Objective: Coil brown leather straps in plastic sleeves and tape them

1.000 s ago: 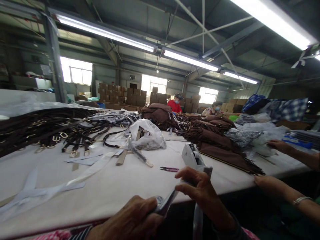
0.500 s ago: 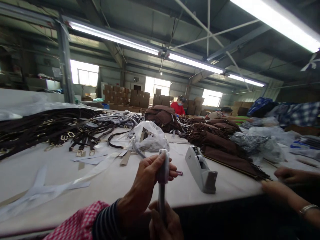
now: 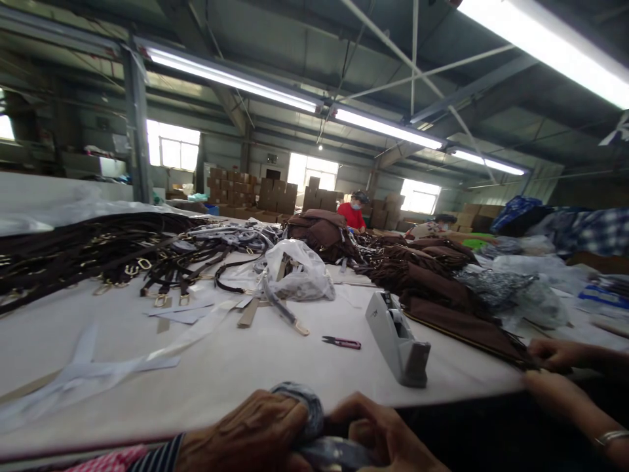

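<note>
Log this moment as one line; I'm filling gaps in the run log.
left hand: grips wrapped strap | right hand: holds same strap | tape dispenser, snips on table

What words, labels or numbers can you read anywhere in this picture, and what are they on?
None can be read.
Tape dispenser: a small dark mark on its side, too blurred to read.
Stacked cardboard boxes at the back: any print is too small to read.

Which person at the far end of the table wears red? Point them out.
The person in the red top, standing behind the heap of brown bags. The other far worker, further right, wears light clothing and sits lower behind the brown fringed pieces.
</note>
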{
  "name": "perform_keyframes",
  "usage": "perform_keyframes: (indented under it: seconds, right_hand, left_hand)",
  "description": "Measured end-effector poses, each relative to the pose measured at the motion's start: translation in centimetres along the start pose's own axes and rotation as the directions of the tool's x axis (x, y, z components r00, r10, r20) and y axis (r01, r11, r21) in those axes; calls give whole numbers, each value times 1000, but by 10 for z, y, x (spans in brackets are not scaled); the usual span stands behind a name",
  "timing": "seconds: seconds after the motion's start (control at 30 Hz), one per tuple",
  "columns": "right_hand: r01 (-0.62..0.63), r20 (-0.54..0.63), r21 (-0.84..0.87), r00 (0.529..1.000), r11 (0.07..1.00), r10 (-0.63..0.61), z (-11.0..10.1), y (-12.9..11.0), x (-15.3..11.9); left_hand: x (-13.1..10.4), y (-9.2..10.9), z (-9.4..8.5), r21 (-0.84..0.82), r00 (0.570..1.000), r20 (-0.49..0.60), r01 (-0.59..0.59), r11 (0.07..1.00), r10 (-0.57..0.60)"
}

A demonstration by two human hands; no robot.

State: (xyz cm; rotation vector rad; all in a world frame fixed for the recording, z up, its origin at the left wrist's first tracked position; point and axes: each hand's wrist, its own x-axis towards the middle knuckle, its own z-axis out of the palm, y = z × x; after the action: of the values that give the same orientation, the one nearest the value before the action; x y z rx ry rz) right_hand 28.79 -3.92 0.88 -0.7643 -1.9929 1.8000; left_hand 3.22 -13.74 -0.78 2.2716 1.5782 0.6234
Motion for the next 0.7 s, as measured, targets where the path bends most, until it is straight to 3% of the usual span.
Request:
perform_keyframes:
  seconds: [0.1,0.17,0.27,0.37,0.43,0.5,0.6,0.7]
  right_hand:
    - [78,-103,-125,990,989,-91,-9,-10,0]
    - [118,-108,-175,984,977,-139,-12,-12,8]
    - [216,-86,-213,967,953,-238,-6,-7,28]
    - [310,-184,-174,922,935,-341,16,4,50]
    - [359,-311,-91,876,929,-369,37,14,66]
    - [428,-424,23,823,904,-378,56,22,82]
    - [511,-494,187,787,839,-369,73,26,104]
    - [528,-434,258,811,809,-391,74,20,114]
  left_hand:
    - [-18,5,-10,-284,993,23,117,952,-115]
    - [-23,12,-15,-604,984,63,172,778,-168]
    - [-15,22,-18,-827,961,155,254,502,-231]
    - [6,25,-21,-943,943,141,220,248,-301]
    - [23,22,-26,-991,922,101,126,44,-375]
    - [38,18,-33,-995,906,77,42,-91,-417]
    - [54,12,-43,-969,903,90,-17,-245,-420]
    - [63,4,-45,-957,911,86,-38,-288,-404]
